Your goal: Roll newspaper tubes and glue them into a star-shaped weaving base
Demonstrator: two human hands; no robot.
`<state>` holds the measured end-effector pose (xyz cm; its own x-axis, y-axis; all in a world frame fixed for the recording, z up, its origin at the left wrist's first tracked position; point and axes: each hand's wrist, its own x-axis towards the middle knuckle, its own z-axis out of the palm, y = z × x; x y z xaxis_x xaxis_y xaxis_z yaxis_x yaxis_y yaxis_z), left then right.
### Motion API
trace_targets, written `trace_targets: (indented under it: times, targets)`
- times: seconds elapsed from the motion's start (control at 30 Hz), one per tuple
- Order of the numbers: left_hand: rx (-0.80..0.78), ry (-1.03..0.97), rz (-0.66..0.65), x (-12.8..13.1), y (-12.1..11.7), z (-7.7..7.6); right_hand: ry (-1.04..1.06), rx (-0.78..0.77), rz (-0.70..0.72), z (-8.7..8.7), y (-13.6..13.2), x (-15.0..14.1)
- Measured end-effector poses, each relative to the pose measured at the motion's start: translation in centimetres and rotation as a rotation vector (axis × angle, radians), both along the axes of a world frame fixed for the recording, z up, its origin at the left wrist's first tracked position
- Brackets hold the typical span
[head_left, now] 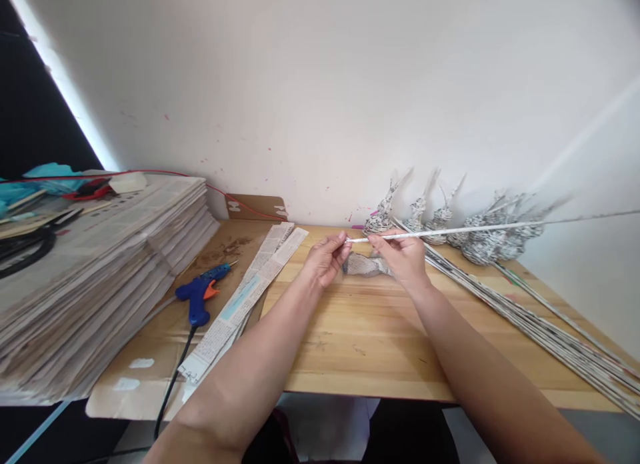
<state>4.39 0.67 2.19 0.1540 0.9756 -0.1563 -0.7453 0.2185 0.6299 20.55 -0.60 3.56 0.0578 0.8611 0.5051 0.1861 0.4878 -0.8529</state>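
A long, thin rolled newspaper tube (450, 231) runs from between my hands out past the right edge of the head view. My left hand (326, 257) pinches its near end between thumb and fingertips. A short way along, my right hand (403, 257) has thumb and fingers closed round the same tube. Below and behind the hands, on the wooden table (350, 357), lies a greyish, printed-looking piece (369, 265); the right hand partly covers it, and I cannot make out its kind.
Several woven newspaper pieces (483, 241) stand along the wall at the right. A bundle of paper tubes (520, 321) lies in front of them. At left are newspaper strips (250, 291), a blue glue gun (200, 294) on cardboard (150, 344), and a tall newspaper stack (185, 217).
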Motion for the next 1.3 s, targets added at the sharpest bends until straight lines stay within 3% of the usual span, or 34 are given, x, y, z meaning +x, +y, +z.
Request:
trace_targets:
  times: [0.17, 0.43, 0.53, 0.63, 0.77, 0.8, 0.87, 1.0, 1.07, 1.17, 1.3]
  targets:
    - [0.009, -0.070, 0.020, 0.0, -0.2, 0.2, 0.057, -0.056, -0.058, -0.3, 0.0, -0.9]
    - [0.052, -0.168, 0.092, 0.2, -0.3, 0.4, 0.303, -0.148, -0.025, -0.6, -0.3, -2.2]
    - [0.056, -0.198, 0.106, 0.2, -0.2, 0.2, 0.349, -0.176, 0.018, -0.7, -0.5, -2.5]
    - [0.060, -0.199, 0.110, 0.1, 0.0, -0.1, 0.337, -0.338, 0.074, -0.8, -0.7, -2.8]
    - [0.057, -0.154, 0.113, -0.2, 0.4, -0.6, 0.105, -0.550, 0.299, -0.8, -1.7, -3.2]
    - [0.053, -0.138, 0.113, -0.3, 0.4, -0.8, 0.019, -0.518, 0.342, -0.8, -2.1, -3.4]
    - [0.049, -0.120, 0.118, -0.2, 0.5, -1.0, -0.155, -0.305, 0.314, -0.5, -3.0, -3.5]
    - [0.061, -0.111, 0.114, 0.2, 0.3, -1.0, -0.483, 0.318, -0.001, 0.5, -3.7, -3.0]
    - [0.070, -0.102, 0.106, 0.5, 0.1, -1.0, -0.608, 0.466, -0.105, 0.7, -3.3, -2.5]
    - [0.056, -0.091, 0.108, 0.7, 0.0, -0.9, -0.758, 0.433, -0.180, 0.4, -2.2, -1.9]
    - [0.048, -0.089, 0.100, 0.9, 0.0, -1.1, -0.784, 0.265, -0.150, -0.4, -1.7, -1.5]
